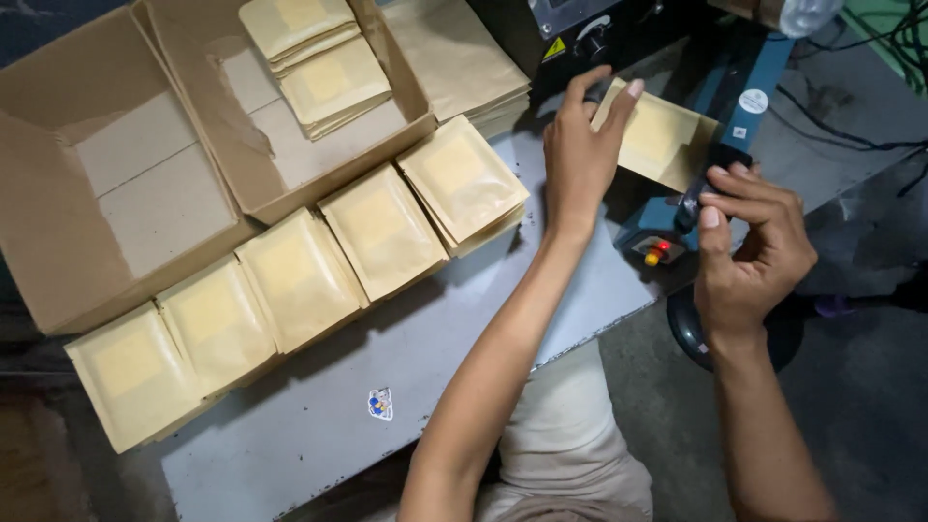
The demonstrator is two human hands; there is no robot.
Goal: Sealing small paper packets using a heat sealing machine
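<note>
Left hand point(577, 155): fingers pinching tan pouch point(657, 135) at blue sealer point(720, 116)
Right hand point(749, 246): fingers pressed on sealer handle
Bench point(464, 338): row of tan pouches point(300, 280); small sticker point(380, 403)

**A grey bench on a dim concrete floor**

A pale grey table top point(319, 425) fills the middle, scuffed, with a small sticker point(380, 403) near its front edge. Beneath and to the right lies dull grey concrete floor point(870, 387). Black cables point(860, 135) trail across the upper right corner. Light is dim and warm.
</note>
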